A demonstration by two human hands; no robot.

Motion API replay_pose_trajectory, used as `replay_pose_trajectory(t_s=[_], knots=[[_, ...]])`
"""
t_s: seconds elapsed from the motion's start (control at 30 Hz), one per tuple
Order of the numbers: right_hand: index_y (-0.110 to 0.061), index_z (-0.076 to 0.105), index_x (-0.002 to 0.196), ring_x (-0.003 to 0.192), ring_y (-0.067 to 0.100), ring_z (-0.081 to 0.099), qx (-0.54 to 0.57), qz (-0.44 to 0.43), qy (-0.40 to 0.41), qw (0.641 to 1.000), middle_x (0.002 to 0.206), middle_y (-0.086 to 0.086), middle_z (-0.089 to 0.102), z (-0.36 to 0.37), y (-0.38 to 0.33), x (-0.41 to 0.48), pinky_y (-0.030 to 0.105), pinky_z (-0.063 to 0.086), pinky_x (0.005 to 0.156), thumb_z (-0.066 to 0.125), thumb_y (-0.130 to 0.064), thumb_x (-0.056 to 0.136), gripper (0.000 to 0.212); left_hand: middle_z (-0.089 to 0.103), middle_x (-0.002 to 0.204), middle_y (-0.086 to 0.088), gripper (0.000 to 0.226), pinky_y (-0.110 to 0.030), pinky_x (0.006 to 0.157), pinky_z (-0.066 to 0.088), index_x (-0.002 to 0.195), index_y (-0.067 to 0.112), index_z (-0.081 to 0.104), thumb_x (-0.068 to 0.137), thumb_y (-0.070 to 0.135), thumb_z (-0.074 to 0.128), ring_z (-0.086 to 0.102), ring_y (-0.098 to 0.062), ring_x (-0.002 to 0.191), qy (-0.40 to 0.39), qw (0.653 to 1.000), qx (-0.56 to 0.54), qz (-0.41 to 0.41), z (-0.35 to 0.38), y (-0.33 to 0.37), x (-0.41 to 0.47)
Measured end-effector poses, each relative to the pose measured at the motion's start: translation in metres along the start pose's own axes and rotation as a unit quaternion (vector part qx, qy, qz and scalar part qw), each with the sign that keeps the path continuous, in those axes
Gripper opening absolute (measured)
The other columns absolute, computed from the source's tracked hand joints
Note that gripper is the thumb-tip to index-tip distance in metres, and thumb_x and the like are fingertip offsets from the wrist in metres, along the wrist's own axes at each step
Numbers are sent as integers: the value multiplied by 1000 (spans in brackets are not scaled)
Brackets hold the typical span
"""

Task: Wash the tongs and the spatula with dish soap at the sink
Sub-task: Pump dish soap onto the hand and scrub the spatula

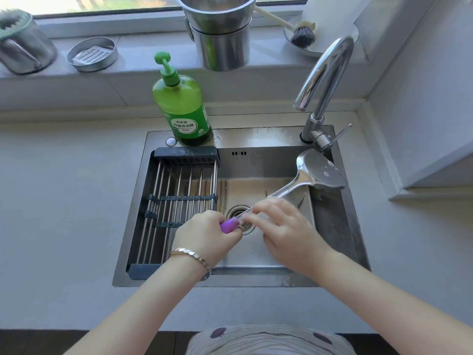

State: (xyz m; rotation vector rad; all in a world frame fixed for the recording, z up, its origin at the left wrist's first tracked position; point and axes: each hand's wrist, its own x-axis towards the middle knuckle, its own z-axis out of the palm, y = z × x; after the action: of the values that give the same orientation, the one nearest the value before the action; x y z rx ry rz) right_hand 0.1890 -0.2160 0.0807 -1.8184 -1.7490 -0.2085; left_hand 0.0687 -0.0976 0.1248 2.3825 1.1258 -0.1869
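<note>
Two hands hold the spatula (318,172): left hand (208,235) clasps its purple grip (229,224), right hand (286,226) wraps the shaft; stiff, likely slippery steel.

Home kitchen: sink (332,226), dish soap (183,108).

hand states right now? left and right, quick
Left hand: grips the purple handle of the spatula.
Right hand: fingers curled round the spatula's metal shaft.

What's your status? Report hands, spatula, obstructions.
Left hand grips spatula by purple handle end. Right hand holds its shaft, over sink. Tongs not in view. Nothing blocking.
</note>
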Motion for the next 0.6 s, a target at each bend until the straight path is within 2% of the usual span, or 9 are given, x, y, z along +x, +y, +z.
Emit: replay_pose_trajectory(t_s=[0.1, 0.2, 0.3, 0.5, 0.6], knots=[[-10, 66, 104, 97, 26, 48, -5, 47, 25, 999, 104, 3, 49, 1, 6, 1, 39, 45, 87, 37, 2, 78, 41, 42, 50, 3, 41, -22, 47, 31, 52, 18, 41, 82, 43, 52, 41, -16, 48, -3, 1000, -14, -11, -1, 1, 1], [-19, 54, 113, 98, 23, 46, -3, 3, -4, 1000, 105, 1, 45, 6, -2, -3, 35, 42, 89, 35, 4, 76, 48, 41, 49, 3, 42, -21, 46, 31, 52, 18, 41, 82, 44, 52, 41, -16, 48, -15, 1000, -16, -5, -1, 2, 0], [-27, 53, 114, 95, 22, 45, -13, -12, -6, 1000, 103, 0, 43, 2, 10, -5, 36, 41, 87, 34, 6, 74, 55, 42, 49, 4, 42, -21, 47, 33, 52, 20, 43, 83, 46, 53, 41, -14, 48, -20, 1000, -5, 3, -2, 0, 0], [-29, 50, 117, 97, 23, 43, -44, -34, -31, 998, 106, 1, 41, 0, 17, -3, 36, 36, 90, 35, 8, 70, 62, 45, 51, 3, 40, -22, 51, 37, 54, 18, 46, 82, 46, 54, 45, -16, 51, -5, 1000, -2, 4, -2, -2, 1], [-24, 55, 115, 98, 25, 46, -76, -2, -10, 997, 106, 2, 45, -17, 42, -4, 34, 32, 97, 40, 6, 69, 57, 46, 53, 2, 42, -23, 52, 38, 54, 16, 45, 83, 46, 53, 46, -18, 53, 11, 1000, 2, 2, -4, -8, 1]])
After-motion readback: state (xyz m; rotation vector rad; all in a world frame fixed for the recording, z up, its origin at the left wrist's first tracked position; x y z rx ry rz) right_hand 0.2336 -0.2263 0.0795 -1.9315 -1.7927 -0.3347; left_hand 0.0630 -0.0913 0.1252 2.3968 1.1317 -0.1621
